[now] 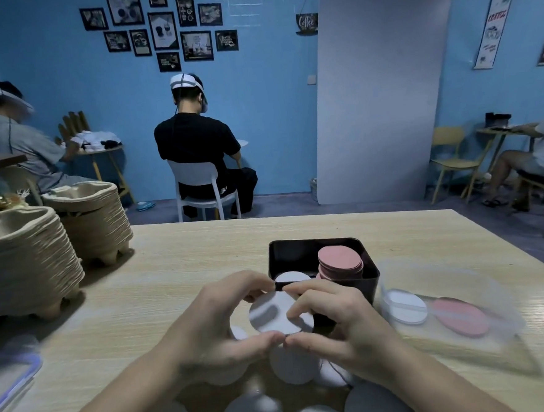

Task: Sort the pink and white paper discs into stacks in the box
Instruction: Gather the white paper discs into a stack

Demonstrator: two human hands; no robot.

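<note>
Both my hands hold a small stack of white discs (279,313) just in front of the black box (373,271). My left hand (217,319) curls round its left edge, my right hand (336,314) round its right edge, thumbs meeting underneath. Inside the box, a tall pink stack (339,260) stands at the right and a low white stack (291,277) at the left. More loose white discs (295,366) lie on the table below my hands, blurred near the frame's bottom.
A clear plastic bag (461,347) right of the box holds a white disc (405,306) and a pink disc (460,316). Two stacks of pulp trays (27,264) stand at the table's left. A blue-rimmed lid (9,381) lies at the left edge. People sit beyond the table.
</note>
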